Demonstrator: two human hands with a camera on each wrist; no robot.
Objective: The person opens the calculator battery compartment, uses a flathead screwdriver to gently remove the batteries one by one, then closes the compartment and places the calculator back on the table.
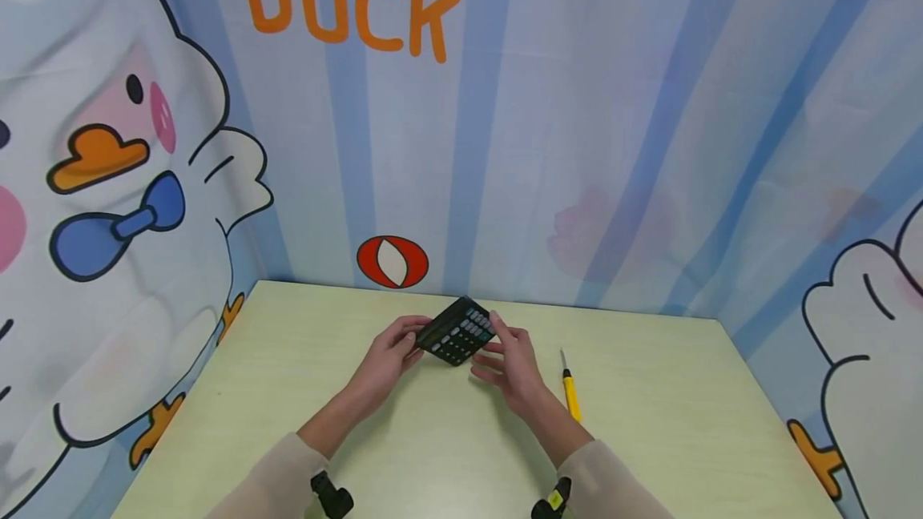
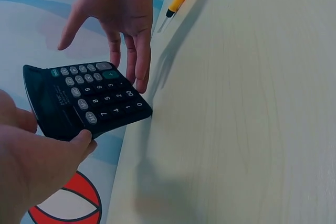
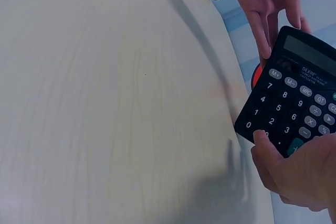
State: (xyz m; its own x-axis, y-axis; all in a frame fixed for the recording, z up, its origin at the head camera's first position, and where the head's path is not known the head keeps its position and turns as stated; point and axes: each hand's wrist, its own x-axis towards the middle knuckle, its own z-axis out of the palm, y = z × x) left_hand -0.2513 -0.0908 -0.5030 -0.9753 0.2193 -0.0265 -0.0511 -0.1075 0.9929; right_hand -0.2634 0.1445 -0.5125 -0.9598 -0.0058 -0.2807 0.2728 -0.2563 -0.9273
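Note:
A black desk calculator (image 1: 457, 332) with grey, black and green keys is held tilted above the far part of the table. My left hand (image 1: 384, 360) grips it by the display end, thumb on the near edge, with some fingers hidden beneath. At the opposite, key end is my right hand (image 1: 515, 367), its fingers spread and fairly straight. In the left wrist view the right thumb stands apart from the calculator, while the fingertips come close to its corner. The number keys and display show in the right wrist view.
A screwdriver (image 1: 570, 395) with a yellow handle lies on the pale wooden table (image 1: 692, 415), right of my right hand, partly behind the forearm. A striped curtain (image 1: 548, 102) with duck drawings hangs close along the table's back edge.

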